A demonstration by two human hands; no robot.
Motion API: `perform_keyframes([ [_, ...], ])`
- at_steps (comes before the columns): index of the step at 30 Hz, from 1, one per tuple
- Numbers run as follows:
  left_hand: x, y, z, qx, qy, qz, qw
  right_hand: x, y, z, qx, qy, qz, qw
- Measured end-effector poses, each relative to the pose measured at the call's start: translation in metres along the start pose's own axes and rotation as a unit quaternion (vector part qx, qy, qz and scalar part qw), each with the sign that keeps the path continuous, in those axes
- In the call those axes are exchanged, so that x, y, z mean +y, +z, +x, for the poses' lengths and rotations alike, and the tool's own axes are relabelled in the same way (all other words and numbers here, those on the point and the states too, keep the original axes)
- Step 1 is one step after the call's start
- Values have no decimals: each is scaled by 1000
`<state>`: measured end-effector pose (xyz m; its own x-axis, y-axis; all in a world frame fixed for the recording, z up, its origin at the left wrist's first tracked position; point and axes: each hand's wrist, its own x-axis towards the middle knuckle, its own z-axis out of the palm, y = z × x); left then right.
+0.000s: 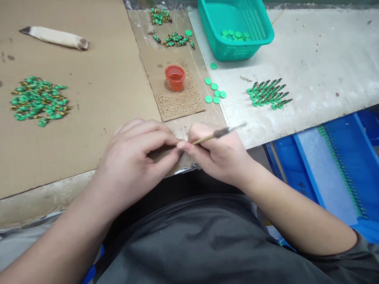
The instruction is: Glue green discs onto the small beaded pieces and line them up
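Note:
My right hand grips a thin wooden stick with a dark wrapped section and a narrow pale tip, which points up and to the right. It may be a brush or a needle tool; blur hides which. Thumb and forefinger of my left hand pinch together by the table's front edge, almost touching the right fingertips. Whatever lies between them is hidden. Beyond the hands, a small red cup with liquid stands on a speckled cardboard piece. Several green discs with small holes lie to its right.
At left lies a heap of small green-and-yellow pieces, below a pale tapered roll. A teal basket holds green discs. Upright dark-tipped pieces on green discs stand in rows at right. A blue crate sits lower right.

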<state>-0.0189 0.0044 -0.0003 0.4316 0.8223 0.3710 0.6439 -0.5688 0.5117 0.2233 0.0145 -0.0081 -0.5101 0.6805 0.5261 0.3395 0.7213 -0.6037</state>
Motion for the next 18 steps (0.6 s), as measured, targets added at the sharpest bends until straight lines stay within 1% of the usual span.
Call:
perform_keyframes([
  [4,2,-3,3,-13,-10,0,1000,-1,1,0,-11,-6,-34,999],
  [6,4,-4,4,-23,-23,-2,999,-2,0,-1,9,-1,-10,1000],
  [7,5,-5,4,-27,-32,-5,999,-2,-2,-2,33,18,11,999],
  [9,7,-5,4,-32,-47,-10,998,-2,-8,-5,99,87,64,989],
  [11,8,-6,1,-24,-54,-13,998,-2,-15,-8,159,168,120,965],
  [12,9,-6,0,-17,-54,-13,998,-1,-17,-9,176,197,144,954],
  [14,11,-5,-3,-6,-55,-13,998,1,-21,-12,187,228,177,939],
  [18,21,-1,-3,12,-73,-22,997,4,-22,-16,188,248,181,933],
])
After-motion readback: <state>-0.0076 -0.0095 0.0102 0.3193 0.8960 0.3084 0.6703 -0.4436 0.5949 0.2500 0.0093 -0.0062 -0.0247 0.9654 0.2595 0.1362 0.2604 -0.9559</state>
